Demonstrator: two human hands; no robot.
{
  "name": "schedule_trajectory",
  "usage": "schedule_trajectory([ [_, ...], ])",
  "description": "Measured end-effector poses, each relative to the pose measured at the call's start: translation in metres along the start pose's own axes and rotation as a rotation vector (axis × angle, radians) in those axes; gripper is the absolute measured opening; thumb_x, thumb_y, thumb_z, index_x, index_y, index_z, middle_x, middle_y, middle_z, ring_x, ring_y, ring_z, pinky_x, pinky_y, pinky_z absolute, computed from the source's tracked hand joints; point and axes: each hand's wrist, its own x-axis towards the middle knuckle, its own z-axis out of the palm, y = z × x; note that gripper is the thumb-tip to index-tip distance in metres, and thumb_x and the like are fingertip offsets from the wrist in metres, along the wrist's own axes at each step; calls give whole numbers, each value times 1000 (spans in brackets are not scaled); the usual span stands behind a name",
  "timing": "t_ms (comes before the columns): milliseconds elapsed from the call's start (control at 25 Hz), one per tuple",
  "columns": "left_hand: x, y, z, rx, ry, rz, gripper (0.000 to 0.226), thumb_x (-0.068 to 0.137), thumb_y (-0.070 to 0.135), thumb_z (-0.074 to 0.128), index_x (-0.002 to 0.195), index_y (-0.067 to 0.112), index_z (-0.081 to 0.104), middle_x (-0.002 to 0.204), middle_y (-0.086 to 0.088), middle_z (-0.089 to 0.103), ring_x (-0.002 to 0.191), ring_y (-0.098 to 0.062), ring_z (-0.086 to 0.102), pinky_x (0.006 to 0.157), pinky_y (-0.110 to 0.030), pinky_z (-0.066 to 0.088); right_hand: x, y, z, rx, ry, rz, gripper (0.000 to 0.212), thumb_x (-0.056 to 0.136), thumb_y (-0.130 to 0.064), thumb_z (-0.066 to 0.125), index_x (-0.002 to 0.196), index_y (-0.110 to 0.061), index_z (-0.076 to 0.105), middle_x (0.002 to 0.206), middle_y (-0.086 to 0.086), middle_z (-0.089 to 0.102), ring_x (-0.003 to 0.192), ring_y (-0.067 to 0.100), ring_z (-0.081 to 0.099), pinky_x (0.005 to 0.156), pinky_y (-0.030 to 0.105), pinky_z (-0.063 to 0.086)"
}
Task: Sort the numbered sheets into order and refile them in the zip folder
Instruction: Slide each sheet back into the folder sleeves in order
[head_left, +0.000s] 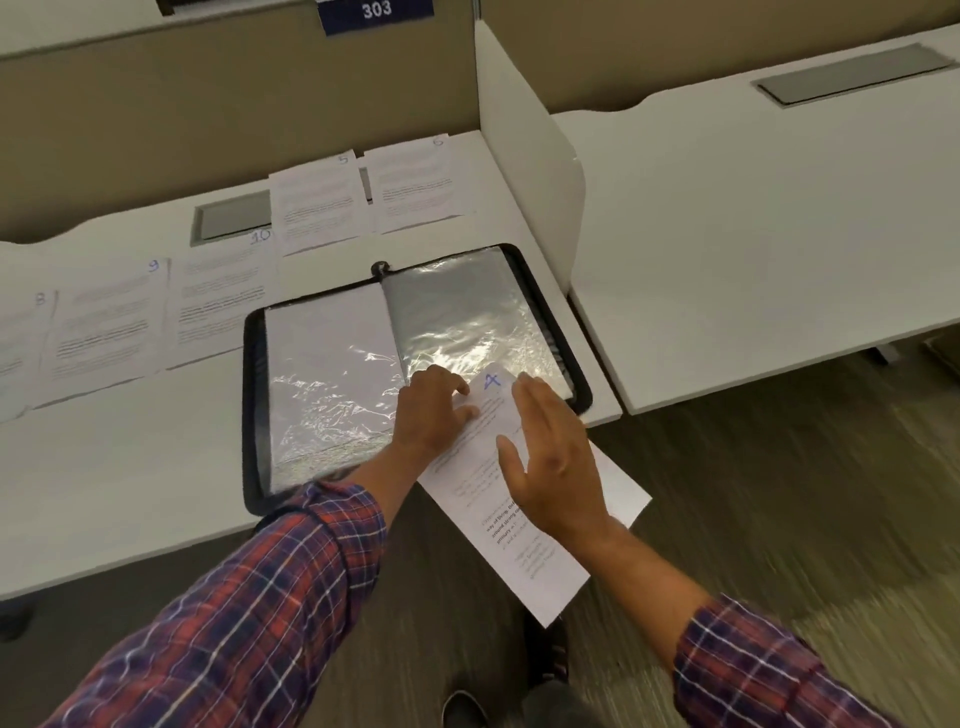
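White sheet (550, 566) is pinched in the left hand's (431, 415) curled grip; the right hand (550, 467) presses it, fingers straight.

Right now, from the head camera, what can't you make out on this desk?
Head view:
Sheet 8: cut off by the left frame edge.
Printed text on sheet 5 and sheet 6: too small and blurred.
Leading edge of sheet 4: partly under the left hand and right hand; whether it is inside the right sleeve is unclear.
Left sleeve contents: washed out by glare.
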Motion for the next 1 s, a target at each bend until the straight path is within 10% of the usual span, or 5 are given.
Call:
schedule_trajectory([
  [200,0,-2,4,-8,31,-12,31,82,44,81,103,25,71,115,3,66,107,-19,59,94,-43,51,21,24,38,-123,-259,-294,46,97,-27,71,138,-8,62,135,13,67,122,29,67,112,41,45],
  [440,3,-3,2,-171,95,-101,8,86,22,77,88,17,70,91,2,69,84,-15,62,82,-36,55,45,42,59,-290,-593,-305,71,106,-64,26,165,-28,15,173,9,17,161,28,13,130,46,6],
  [600,3,-6,-8,-191,150,-66,8,90,21,77,90,17,70,95,2,70,86,-14,63,77,-21,45,43,48,64,-353,-585,-247,76,103,-74,16,166,-36,-6,175,11,-5,161,33,-6,127,48,-8],
  [1000,-32,11,-3,185,445,198,10,91,19,70,98,12,71,116,-6,70,113,-25,62,93,-44,47,40,21,89,-398,-411,109,87,101,-68,31,165,-13,12,171,28,4,158,47,7,126,63,8],
])
